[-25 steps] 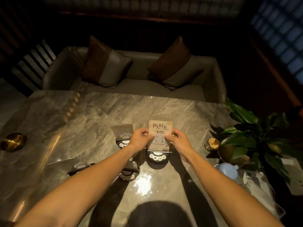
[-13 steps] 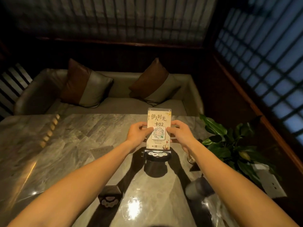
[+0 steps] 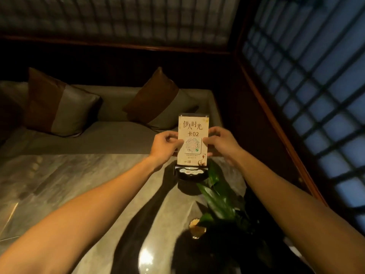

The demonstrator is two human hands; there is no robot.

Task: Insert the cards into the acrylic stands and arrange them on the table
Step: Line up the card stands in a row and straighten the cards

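Both hands hold one acrylic stand (image 3: 192,155) upright at the far edge of the marble surface (image 3: 79,184), a little right of the frame's centre. The left hand (image 3: 165,145) is clamped on the stand's 9 o'clock edge, thumb in front, and the right hand (image 3: 221,144) is clamped on its 3 o'clock edge in the same way. A cream card (image 3: 193,140) sits inside the clear panel, printed with Chinese characters, "卡02" and a QR code. At 6 o'clock of the card is the stand's dark base (image 3: 191,173), with pale oval markings on its front; whether the base touches the surface or hangs just above it cannot be told. A leafy green plant (image 3: 217,198) stands at 5 o'clock of the stand, one leaf reaching up beside the base. Beyond the surface, at 11 o'clock, a grey sofa (image 3: 118,131) carries two brown-and-grey cushions (image 3: 59,107).
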